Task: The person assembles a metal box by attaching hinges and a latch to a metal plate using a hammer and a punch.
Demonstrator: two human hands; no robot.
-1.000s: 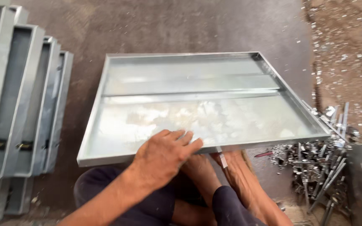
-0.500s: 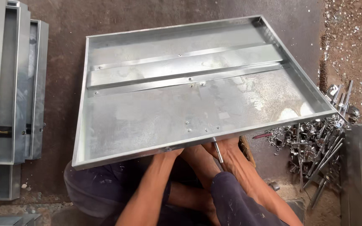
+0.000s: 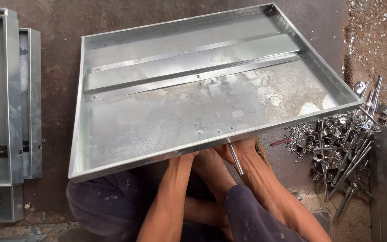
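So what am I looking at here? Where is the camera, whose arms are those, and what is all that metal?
There is no machine here: a person works with bare hands, and the one camera sits on their head, looking down. The big thing is a shallow metal tray with a raised rim and a flat bar riveted across it, resting over the person's lap. The left hand and the right hand reach under its near edge, so their fingers are mostly hidden. A thin metal rod sticks out there, by the right hand. To the left lie more trays; to the right, a heap of rods and small fittings on the dirt floor.
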